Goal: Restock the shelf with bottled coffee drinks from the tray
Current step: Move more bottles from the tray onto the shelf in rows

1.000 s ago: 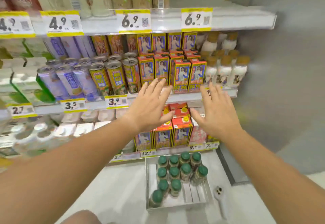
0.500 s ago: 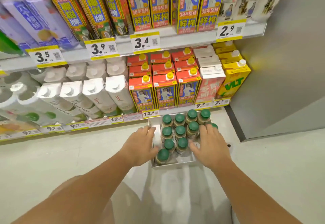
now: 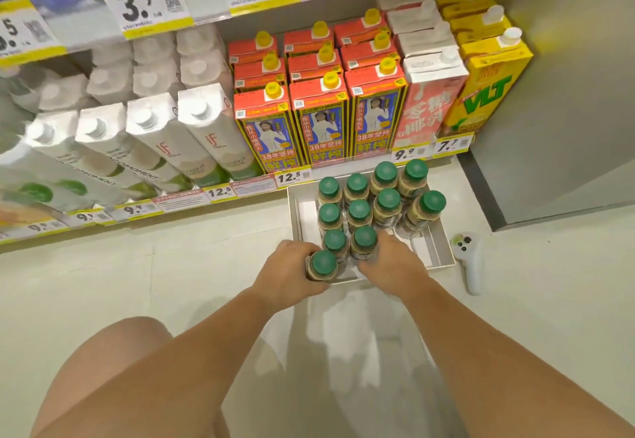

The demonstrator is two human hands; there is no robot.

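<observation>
A white tray [image 3: 441, 252] sits on the floor in front of the bottom shelf, holding several green-capped coffee bottles [image 3: 386, 173] standing upright. My left hand [image 3: 287, 274] is wrapped around the nearest bottle [image 3: 322, 264] at the tray's front left corner. My right hand [image 3: 390, 266] reaches into the tray's front and closes around the side of another green-capped bottle [image 3: 365, 240]; its fingers are partly hidden behind that bottle.
The bottom shelf behind the tray holds red-topped cartons [image 3: 319, 121], white cartons [image 3: 192, 138], a pink carton [image 3: 426, 101] and yellow cartons [image 3: 488, 94]. A grey wall panel [image 3: 567, 94] stands to the right. A white handheld controller [image 3: 469, 262] lies on the floor beside the tray. My knee [image 3: 113, 351] is at lower left.
The view has dropped from the upper shelves toward the floor tray. Both hands came down from shelf height to the tray and closed on front bottles.
</observation>
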